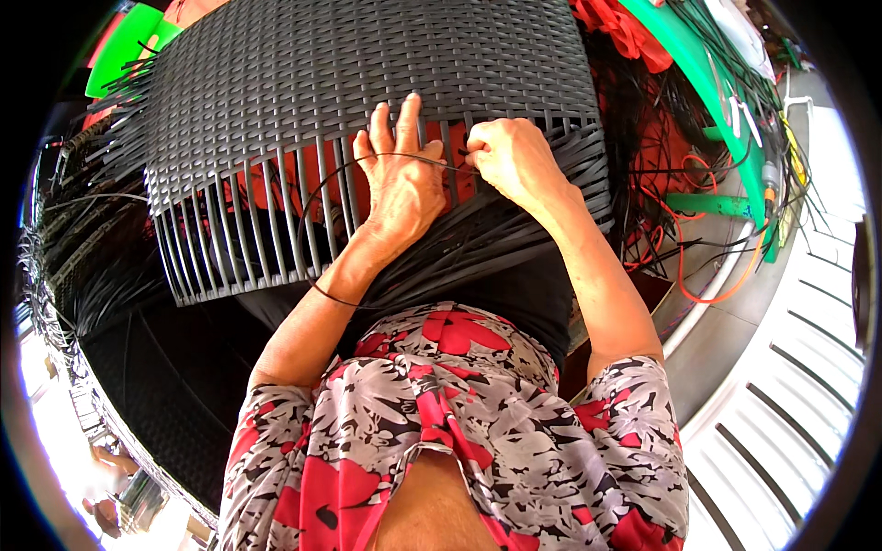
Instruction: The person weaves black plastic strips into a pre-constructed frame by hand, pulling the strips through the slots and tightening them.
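Note:
A dark grey woven panel (358,73) leans across my lap, its upper part tightly woven and its lower part showing bare ribs (262,225). My left hand (400,179) rests at the edge of the weave, fingers spread upward over the ribs. Just right of it, my right hand (516,158) is closed, its thumb and fingertips pinching a thin black strip (322,179). That strip passes across my left hand and loops down past my left forearm. A bundle of loose black strips (496,248) lies over my lap beneath both hands.
Cut strip ends (119,119) stick out along the panel's left side. To the right stand a green plastic chair (749,119) and an orange hose (707,298). Red cloth (634,37) lies behind. A white slatted seat (772,395) is at the far right.

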Tool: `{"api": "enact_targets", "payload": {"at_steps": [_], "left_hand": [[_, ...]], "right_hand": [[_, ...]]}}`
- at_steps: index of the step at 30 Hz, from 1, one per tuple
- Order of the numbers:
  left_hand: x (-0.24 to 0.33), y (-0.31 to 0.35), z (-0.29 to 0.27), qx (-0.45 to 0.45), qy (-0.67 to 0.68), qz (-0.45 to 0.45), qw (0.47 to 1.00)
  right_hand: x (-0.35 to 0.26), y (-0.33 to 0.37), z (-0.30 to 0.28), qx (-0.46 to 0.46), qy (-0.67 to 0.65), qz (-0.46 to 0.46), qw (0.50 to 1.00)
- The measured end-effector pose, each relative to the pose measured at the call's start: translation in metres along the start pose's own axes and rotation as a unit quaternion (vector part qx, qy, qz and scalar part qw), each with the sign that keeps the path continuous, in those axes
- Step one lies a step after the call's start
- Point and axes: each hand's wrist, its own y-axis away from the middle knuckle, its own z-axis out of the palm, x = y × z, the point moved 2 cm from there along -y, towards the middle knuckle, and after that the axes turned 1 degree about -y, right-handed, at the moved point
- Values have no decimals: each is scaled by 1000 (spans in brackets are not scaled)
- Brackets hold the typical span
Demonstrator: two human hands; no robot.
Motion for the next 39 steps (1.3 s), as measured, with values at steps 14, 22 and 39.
{"api": "enact_targets", "payload": {"at_steps": [14,22,39], "left_hand": [[0,21,-30,103,145,-54,983],[-32,15,-24,-18,-84,-34,996],[-42,35,-67,162,141,-38,976]], "right_hand": [[-21,0,1,-80,-147,-64,984],[-34,-29,21,-52,-16,-25,998],[-56,-41,12,-124,-148,-122,974]]}}
